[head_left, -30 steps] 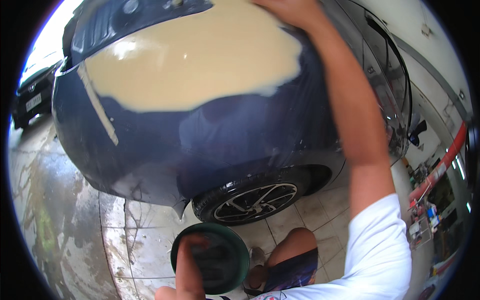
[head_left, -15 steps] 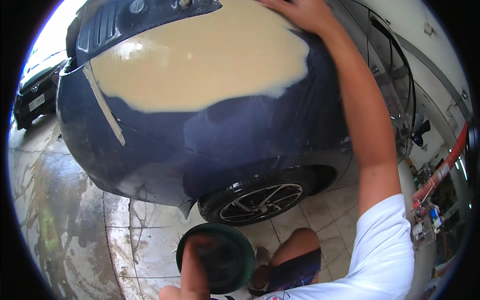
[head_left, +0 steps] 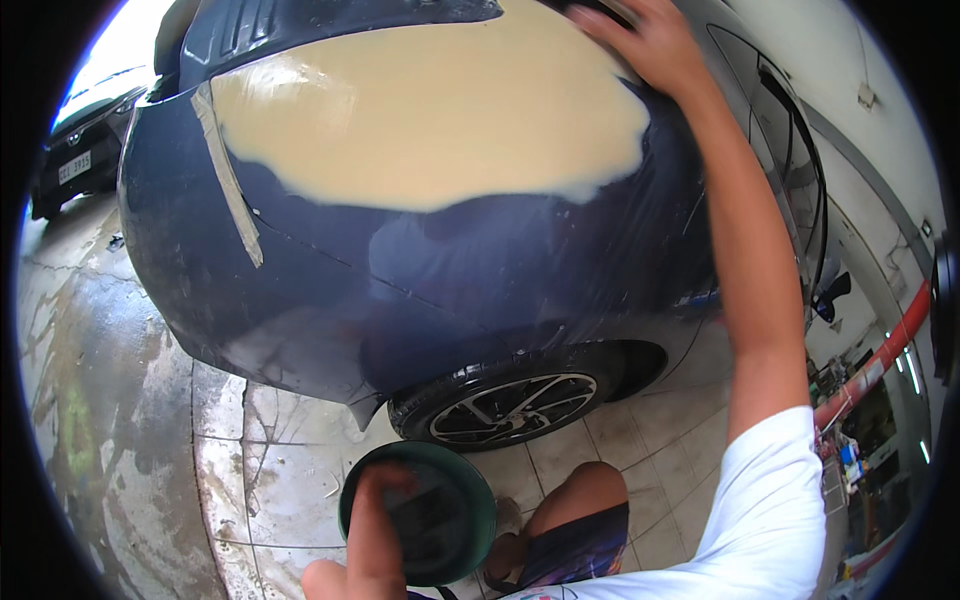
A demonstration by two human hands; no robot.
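Observation:
The dark blue rear side of a car (head_left: 480,260) fills the middle, with a large smooth cream-coloured patch of filler (head_left: 430,120) over its upper part. Against the car, just beyond the patch's upper right edge, rests my right hand (head_left: 650,45). Its thumb is stretched toward the patch and the other fingers run up to the picture's top edge. Down below, my left hand (head_left: 388,478) reaches into a dark green round bucket (head_left: 485,510). Its fingers are smeared and dim against the dark inside, so what they hold, if anything, cannot be made out.
A strip of tape (head_left: 230,185) hangs down the car's left part. The rear wheel (head_left: 515,410) stands right behind the bucket. My bent leg (head_left: 580,500) is beside the bucket. Another dark car (head_left: 85,155) is at far left, a red pipe (head_left: 880,360) at right.
The view has shifted a little, so the car's patch sits higher and further right. My right hand stays by the patch's upper right edge; my left hand is still in the bucket.

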